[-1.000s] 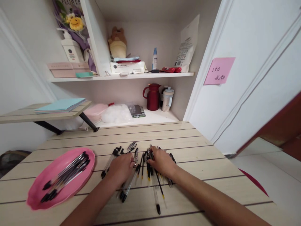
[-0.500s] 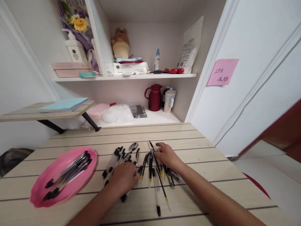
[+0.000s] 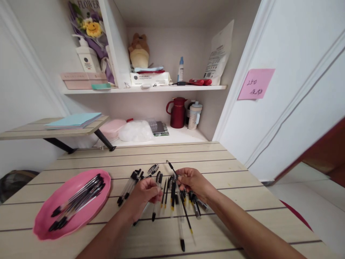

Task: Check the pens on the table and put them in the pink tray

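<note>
A pink note [image 3: 256,83] on the door frame reads "250" above handwriting I cannot make out. At the top left, a bouquet wrapper [image 3: 86,4] says "FLOWER". The label on the pump bottle [image 3: 86,57] is too small to read.

My left hand [image 3: 142,192] is curled, thumb and fingers pinching a black-capped pen [image 3: 156,201] that slants tip-down over the table [image 3: 229,223]. My right hand [image 3: 192,181] pinches a thin pen [image 3: 170,166] by one end, with the other end pointing up and to the left. The pile of pens [image 3: 174,196] lies loose on the wood beneath both hands. A pink tray [image 3: 105,180] to the left holds more pens.
</note>
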Demonstrator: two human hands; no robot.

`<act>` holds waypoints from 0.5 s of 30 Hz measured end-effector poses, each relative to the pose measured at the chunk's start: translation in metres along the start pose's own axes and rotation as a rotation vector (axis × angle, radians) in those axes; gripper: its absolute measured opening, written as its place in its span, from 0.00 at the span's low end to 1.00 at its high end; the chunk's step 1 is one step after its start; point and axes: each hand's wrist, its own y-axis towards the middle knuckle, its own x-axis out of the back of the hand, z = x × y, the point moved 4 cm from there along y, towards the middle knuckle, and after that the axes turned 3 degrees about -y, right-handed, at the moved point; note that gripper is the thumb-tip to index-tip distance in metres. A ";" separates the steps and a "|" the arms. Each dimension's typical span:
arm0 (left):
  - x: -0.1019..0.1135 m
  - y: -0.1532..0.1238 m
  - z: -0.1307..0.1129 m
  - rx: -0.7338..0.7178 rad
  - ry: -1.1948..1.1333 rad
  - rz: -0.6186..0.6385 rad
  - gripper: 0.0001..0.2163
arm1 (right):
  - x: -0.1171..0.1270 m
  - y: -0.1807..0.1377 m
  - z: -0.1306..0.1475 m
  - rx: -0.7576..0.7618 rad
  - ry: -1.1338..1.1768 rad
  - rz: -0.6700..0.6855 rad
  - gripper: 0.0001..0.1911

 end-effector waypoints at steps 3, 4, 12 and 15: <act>0.002 0.001 0.002 0.028 -0.100 -0.012 0.09 | 0.001 -0.003 0.000 0.012 -0.009 0.004 0.12; 0.003 0.001 0.003 0.038 -0.129 -0.016 0.11 | 0.001 -0.004 0.000 0.014 -0.015 0.007 0.12; 0.002 0.002 0.012 0.103 -0.222 -0.091 0.07 | -0.004 -0.014 -0.006 -0.020 -0.070 0.025 0.14; -0.003 0.000 0.013 0.139 -0.174 -0.097 0.09 | -0.009 -0.017 -0.006 -0.058 -0.076 0.032 0.15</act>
